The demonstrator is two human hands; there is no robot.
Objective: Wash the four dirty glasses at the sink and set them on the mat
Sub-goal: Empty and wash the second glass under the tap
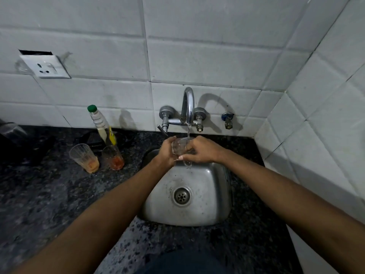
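Here, at frame centre, the left hand (pixel 167 153) and right hand (pixel 201 152) clasp a glass (pixel 180 145) under the running tap (pixel 188 107), evidently mid-rinse; next likely comes setting it on the unseen mat.

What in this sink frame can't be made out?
Head view only:
- Clear glass under the tap: largely hidden by left hand and right hand; cleanliness unreadable.
- Mat and fourth glass: not identifiable; only two dirty glasses show.
- Dark object at left edge: cut off.
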